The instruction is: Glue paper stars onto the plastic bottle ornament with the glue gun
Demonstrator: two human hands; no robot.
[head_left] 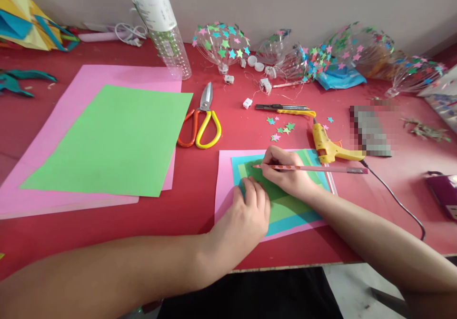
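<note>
My right hand point(287, 171) grips a pink pencil point(321, 168), its tip near the left side of a dark green paper sheet point(276, 190). Light green paper point(293, 208) borders that sheet, with blue paper point(282, 225) and pink paper point(224, 181) showing beyond it in a layered stack. Lying on the left part of the stack, my left hand point(246, 214) rests its bent fingers on the paper, with nothing visible in them. Scissors point(205, 119) with one red and one yellow handle lie beyond my left hand.
Large green paper point(114, 143) lies over pink sheets point(35, 166) at left. A plastic bottle point(160, 28) stands behind. A yellow glue gun point(326, 145), with its cord, and a utility knife point(285, 109) lie beyond my right hand. Star-covered clear domes point(223, 43) line the wall.
</note>
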